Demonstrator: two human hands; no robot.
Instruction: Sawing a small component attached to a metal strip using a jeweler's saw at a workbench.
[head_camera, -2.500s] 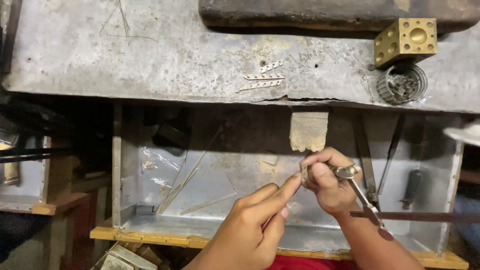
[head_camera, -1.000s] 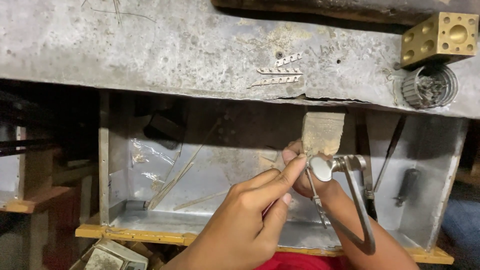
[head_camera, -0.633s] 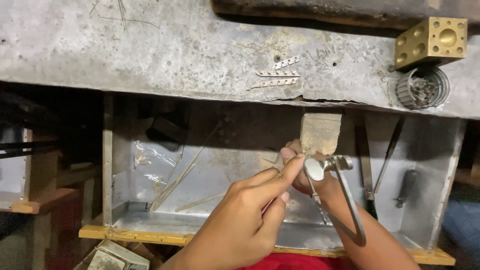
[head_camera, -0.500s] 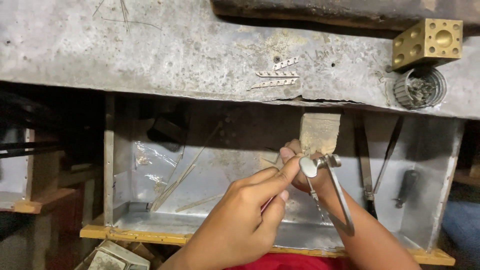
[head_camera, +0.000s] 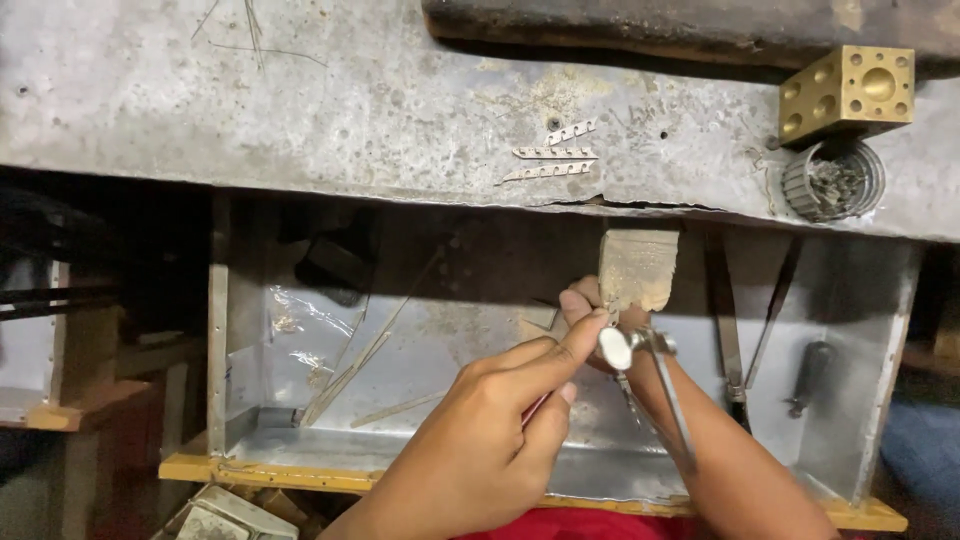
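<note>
- left hand (head_camera: 480, 450): fingers drawn together, index finger stretched out to the wooden peg (head_camera: 638, 268); whether it pinches a workpiece there cannot be told, the spot being too small and partly hidden.
- right hand (head_camera: 600, 315): mostly hidden behind the left; fingers wrapped shut on the jeweller's saw (head_camera: 655, 385), a thin metal frame with a round shiny knob at its top, running down and to the right over the forearm.
- wooden peg: pale, worn block with a rough, scored face, jutting from the near edge of the table (head_camera: 300, 110); both hands meet just at its lower edge.
- table: grey, pitted, scratched metal-clad surface.
- metal strips (head_camera: 550, 160): three small perforated silver pieces lying flat on the table, just beyond the peg.
- brass block (head_camera: 848, 92): cube with round hollows, far right on the table.
- round toothed container (head_camera: 832, 182): ribbed wall, grey scrap inside, just beside the brass block on its near side.
- metal tray (head_camera: 300, 340): shiny sheet-lined drawer under the table, holding thin rods at left and dark tools at right.
</note>
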